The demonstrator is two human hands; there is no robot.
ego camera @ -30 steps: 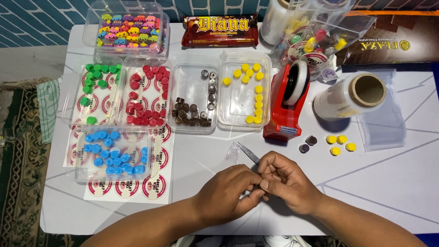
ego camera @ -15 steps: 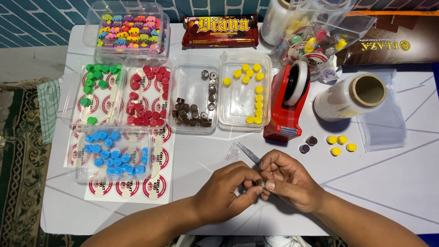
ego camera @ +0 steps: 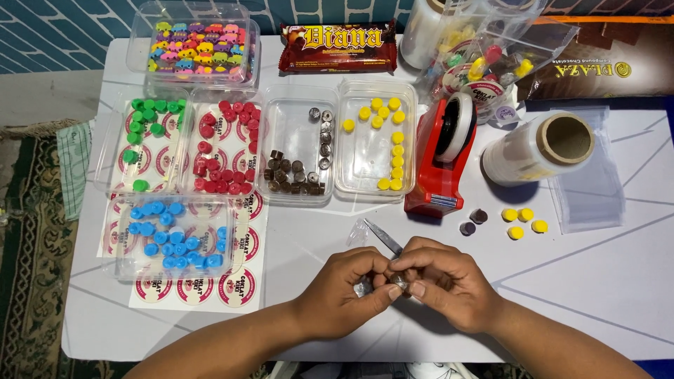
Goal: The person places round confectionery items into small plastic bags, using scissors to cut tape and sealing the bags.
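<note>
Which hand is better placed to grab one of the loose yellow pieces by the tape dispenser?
Right hand: it sits nearer the loose yellow pieces, with bare table between. The left hand would have to cross over.

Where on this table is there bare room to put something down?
Bare white table lies right of the right hand, below the loose yellow pieces. A smaller patch sits between the sticker sheet and the left hand. The back half, with trays and tape dispenser, is crowded.
</note>
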